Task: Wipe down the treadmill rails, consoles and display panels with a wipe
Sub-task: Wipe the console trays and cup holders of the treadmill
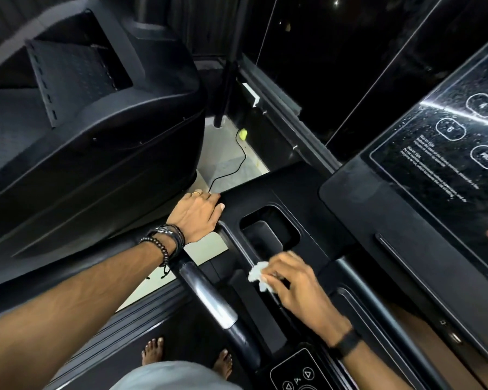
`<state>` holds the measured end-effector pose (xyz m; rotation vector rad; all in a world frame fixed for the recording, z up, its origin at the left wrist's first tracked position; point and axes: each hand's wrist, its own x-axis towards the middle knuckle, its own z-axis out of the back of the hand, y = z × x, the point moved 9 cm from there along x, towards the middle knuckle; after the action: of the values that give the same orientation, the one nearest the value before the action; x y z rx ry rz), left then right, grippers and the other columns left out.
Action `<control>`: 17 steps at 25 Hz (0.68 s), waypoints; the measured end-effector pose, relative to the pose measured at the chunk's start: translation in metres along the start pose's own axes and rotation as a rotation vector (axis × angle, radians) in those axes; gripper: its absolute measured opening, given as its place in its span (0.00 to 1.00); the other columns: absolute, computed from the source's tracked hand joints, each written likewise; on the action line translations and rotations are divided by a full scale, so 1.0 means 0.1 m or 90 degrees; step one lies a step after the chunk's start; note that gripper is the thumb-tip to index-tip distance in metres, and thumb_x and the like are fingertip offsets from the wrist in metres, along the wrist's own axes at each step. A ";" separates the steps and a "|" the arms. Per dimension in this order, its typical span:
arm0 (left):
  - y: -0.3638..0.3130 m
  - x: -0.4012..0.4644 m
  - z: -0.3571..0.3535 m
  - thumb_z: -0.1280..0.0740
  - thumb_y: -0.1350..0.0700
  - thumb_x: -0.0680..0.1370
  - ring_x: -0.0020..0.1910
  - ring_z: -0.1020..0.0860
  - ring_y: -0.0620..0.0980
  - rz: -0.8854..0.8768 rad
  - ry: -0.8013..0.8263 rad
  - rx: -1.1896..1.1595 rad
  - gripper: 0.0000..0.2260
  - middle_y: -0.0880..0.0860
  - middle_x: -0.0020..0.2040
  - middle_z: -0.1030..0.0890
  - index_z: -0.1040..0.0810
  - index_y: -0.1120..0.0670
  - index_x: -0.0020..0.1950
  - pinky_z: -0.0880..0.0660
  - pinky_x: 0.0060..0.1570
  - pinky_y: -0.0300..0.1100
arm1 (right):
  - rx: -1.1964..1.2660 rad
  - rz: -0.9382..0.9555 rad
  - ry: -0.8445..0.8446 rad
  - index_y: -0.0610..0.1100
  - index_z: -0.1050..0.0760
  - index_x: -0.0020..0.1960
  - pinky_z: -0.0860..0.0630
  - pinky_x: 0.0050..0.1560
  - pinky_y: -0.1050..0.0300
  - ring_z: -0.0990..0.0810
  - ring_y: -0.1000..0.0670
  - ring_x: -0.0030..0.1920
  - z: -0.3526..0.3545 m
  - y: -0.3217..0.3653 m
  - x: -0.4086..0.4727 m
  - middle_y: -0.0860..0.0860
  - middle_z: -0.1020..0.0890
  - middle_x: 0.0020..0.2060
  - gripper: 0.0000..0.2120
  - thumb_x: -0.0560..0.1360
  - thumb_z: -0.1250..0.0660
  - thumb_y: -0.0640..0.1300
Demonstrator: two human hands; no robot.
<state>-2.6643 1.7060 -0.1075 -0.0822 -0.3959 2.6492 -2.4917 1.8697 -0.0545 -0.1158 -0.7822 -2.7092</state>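
Note:
My right hand (296, 288) holds a crumpled white wipe (258, 275) and presses it on the black console (307, 198) just below the cup-holder recess (268, 230). My left hand (197, 213) grips the console's left corner, fingers curled over its far edge, thumb on top. The glossy display panel (434, 153) with oval buttons and white text lies at the right. A black and silver handrail (209, 296) runs diagonally between my arms. A small button pad (296, 372) shows at the bottom.
A neighbouring treadmill's black console housing (82, 130) fills the left. Between the machines, pale floor (226, 161) carries a thin black cable and a yellow-green object (243, 134). My bare feet stand on the belt (186, 327). A dark glass pane (321, 66) is ahead.

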 end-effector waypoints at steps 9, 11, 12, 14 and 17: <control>-0.09 0.27 0.06 0.46 0.41 0.83 0.57 0.23 0.59 0.076 0.004 0.018 0.20 0.58 0.56 0.21 0.28 0.57 0.60 0.27 0.50 0.51 | -0.062 -0.076 -0.113 0.50 0.21 0.46 0.28 0.46 0.52 0.26 0.53 0.43 0.18 -0.09 0.06 0.58 0.25 0.42 0.09 0.76 0.31 0.36; -0.05 0.27 0.03 0.44 0.42 0.83 0.57 0.24 0.59 0.078 -0.012 0.004 0.20 0.58 0.57 0.22 0.27 0.57 0.59 0.26 0.53 0.53 | -0.074 -0.014 -0.056 0.47 0.21 0.47 0.29 0.48 0.50 0.26 0.52 0.45 0.09 -0.03 -0.21 0.55 0.24 0.44 0.03 0.79 0.32 0.41; -0.04 0.26 0.02 0.44 0.42 0.83 0.57 0.23 0.58 0.077 -0.021 -0.002 0.19 0.58 0.56 0.21 0.27 0.57 0.59 0.26 0.54 0.53 | -0.072 -0.019 -0.063 0.48 0.20 0.47 0.28 0.48 0.49 0.24 0.53 0.46 0.18 -0.13 -0.34 0.57 0.23 0.45 0.03 0.79 0.31 0.42; -0.04 0.27 0.02 0.44 0.43 0.83 0.56 0.23 0.59 0.079 -0.031 -0.009 0.19 0.58 0.55 0.20 0.26 0.57 0.58 0.25 0.53 0.53 | -0.077 -0.093 -0.105 0.50 0.20 0.45 0.26 0.47 0.45 0.23 0.54 0.46 0.44 -0.49 -0.44 0.58 0.22 0.44 0.05 0.78 0.30 0.42; -0.09 0.30 0.02 0.44 0.43 0.83 0.55 0.23 0.60 0.056 -0.026 -0.010 0.19 0.59 0.55 0.21 0.26 0.58 0.57 0.25 0.53 0.54 | -0.082 -0.155 -0.165 0.49 0.22 0.42 0.26 0.46 0.46 0.26 0.54 0.43 0.46 -0.56 -0.14 0.60 0.24 0.41 0.07 0.76 0.31 0.39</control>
<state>-2.6873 1.7262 -0.1028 -0.0506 -0.4367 2.7381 -2.4975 1.9432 -0.0459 -0.4351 -0.7314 -3.0157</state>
